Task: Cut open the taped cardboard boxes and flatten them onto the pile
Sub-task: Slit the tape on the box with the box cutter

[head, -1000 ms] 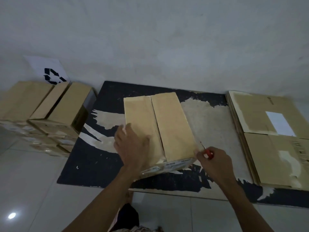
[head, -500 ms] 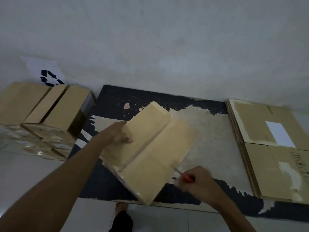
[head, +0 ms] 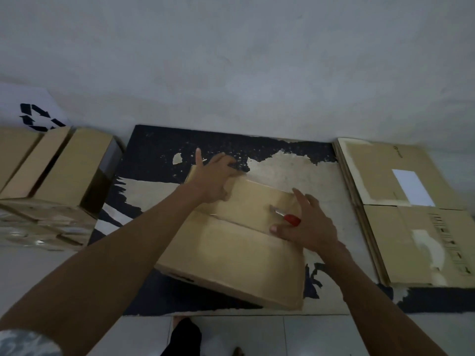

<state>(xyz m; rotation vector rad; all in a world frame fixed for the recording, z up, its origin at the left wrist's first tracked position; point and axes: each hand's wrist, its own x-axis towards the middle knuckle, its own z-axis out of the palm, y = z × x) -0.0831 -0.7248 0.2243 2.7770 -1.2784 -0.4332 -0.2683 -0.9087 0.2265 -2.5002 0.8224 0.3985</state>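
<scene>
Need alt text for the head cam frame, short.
A person's left hand and right hand rest on a cardboard box on a worn black mat; the right hand also holds a red-handled cutter. Flattened cardboard lies to the right, stacked boxes to the left.

It looked like a plain storeroom or back room used for sorting cardboard. A worn black mat [head: 154, 155], its surface peeled to bare patches, lay on a pale tiled floor [head: 316, 335] against a bare whitish wall [head: 231, 60]. Left of the mat stood stacked boxes [head: 51, 181], and behind them a white recycling sign [head: 33, 114] leaned on the wall. Right of the mat lay a pile of flattened cardboard [head: 401, 227].
</scene>
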